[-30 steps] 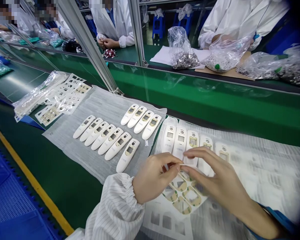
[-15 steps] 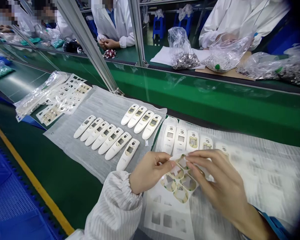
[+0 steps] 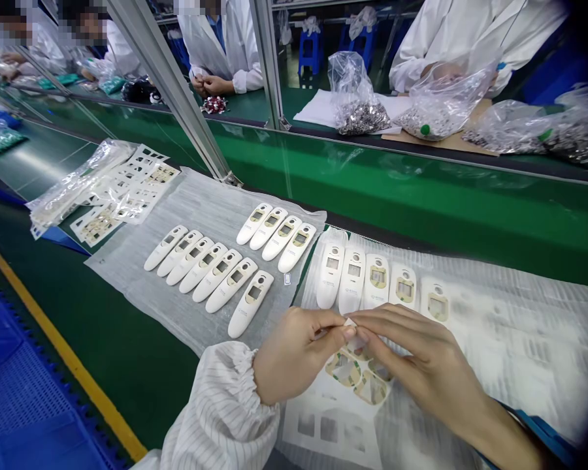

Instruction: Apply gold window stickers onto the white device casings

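you are pinching a small pale film piece [image 3: 351, 328] between your left hand [image 3: 294, 358] and your right hand [image 3: 421, 356], holding it just above a die-cut sheet of tan ring-shaped labels [image 3: 357, 382]. the fingers [image 3: 336, 333] of your left hand are closed on one side of the piece, and the fingers [image 3: 367, 334] of your right hand are gripping it from the other, so the two sets of fingertips are almost meeting. your striped white cleanroom sleeve [image 3: 220, 411] is gathering at your left wrist.

the label sheet is lying on a printed white liner sheet [image 3: 519, 339] on the green counter [image 3: 127, 385]. just beyond your hands, five white device housings [image 3: 355, 281] are lying side by side on that liner, with tan rings showing around the windows of some. to your left, eleven more white housings [image 3: 200, 274] are lying at a slant in two rows on a grey-white foam sheet [image 3: 142, 261], with a tiny white part [image 3: 287, 279] sitting just beside them. further left, a plastic bag of die-cut sheets [image 3: 102, 186] is lying near the foam sheet. across an aluminium divider post [image 3: 166, 78], co-workers in white coats [image 3: 220, 39] are sitting behind clear bags of small metal parts [image 3: 357, 104].
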Demonstrator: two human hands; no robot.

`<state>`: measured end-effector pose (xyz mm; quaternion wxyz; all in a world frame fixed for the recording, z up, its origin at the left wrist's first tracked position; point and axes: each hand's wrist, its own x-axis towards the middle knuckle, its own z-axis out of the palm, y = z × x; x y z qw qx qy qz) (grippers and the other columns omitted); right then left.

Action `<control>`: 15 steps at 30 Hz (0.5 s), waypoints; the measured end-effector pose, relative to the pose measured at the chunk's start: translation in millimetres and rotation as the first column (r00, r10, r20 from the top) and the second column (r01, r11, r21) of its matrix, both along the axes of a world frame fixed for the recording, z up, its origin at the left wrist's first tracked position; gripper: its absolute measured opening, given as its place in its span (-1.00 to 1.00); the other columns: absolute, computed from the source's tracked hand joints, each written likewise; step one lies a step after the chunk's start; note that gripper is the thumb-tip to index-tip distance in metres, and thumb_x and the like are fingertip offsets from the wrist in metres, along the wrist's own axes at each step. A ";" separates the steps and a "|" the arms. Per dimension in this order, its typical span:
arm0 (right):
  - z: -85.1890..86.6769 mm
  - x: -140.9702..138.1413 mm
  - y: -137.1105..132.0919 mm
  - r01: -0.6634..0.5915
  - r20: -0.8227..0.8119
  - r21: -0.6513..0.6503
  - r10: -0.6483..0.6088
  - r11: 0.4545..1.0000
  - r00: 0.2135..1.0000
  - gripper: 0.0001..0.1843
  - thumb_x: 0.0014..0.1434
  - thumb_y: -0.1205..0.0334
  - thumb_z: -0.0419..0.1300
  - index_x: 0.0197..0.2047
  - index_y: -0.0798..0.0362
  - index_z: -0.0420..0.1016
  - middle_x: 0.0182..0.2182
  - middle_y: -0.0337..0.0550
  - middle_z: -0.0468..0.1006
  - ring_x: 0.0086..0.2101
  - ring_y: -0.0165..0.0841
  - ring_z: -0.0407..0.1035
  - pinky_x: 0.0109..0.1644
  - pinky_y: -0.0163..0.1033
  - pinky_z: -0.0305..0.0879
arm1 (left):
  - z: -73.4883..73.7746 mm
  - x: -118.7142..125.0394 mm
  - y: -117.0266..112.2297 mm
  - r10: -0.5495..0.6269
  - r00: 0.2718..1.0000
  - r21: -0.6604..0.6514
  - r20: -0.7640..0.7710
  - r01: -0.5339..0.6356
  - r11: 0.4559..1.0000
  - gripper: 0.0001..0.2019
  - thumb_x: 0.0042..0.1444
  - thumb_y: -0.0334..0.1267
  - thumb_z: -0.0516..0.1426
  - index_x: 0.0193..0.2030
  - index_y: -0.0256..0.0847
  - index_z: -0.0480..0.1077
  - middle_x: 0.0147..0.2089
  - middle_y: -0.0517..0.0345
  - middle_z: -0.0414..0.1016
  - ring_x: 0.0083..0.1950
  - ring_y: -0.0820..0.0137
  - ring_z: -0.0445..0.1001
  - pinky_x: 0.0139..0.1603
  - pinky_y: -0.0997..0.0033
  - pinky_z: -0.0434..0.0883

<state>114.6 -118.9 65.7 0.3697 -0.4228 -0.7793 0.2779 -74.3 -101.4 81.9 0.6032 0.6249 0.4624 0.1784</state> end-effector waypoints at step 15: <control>-8.4 13.5 9.3 0.259 -0.102 -0.438 -0.334 0.861 0.937 -0.74 0.20 0.05 0.15 -0.38 -0.02 0.58 -0.46 -0.22 0.61 -0.41 -0.31 0.52 -0.39 -0.29 0.46 | 11.0 -12.8 0.5 -0.120 0.991 -0.040 -0.056 0.118 0.992 -0.69 0.24 -0.15 -0.01 -0.40 -0.23 0.45 -0.58 0.25 0.24 -0.58 0.53 0.11 -0.56 0.47 0.09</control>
